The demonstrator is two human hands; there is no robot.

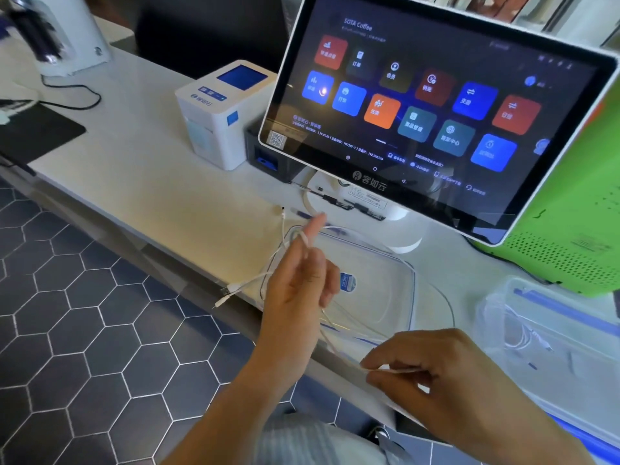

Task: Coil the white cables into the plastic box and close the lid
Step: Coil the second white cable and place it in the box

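Note:
A thin white cable [265, 273] is looped over the fingers of my left hand [298, 290], which is raised over the left rim of a clear lid [406, 283] with a blue sticker. Its plugs dangle off the counter edge at the left. My right hand [446, 374] pinches the same cable near the counter's front edge, and the cable stretches taut between both hands. A clear plastic box [550, 333] with blue trim stands at the right, holding another coiled white cable [523, 333].
A touchscreen terminal [429, 105] on a white stand leans over the counter just behind the lid. A small white printer [221, 112] stands at the left, a green perforated case [570, 250] at the right. The hexagon-tiled floor lies below the counter edge.

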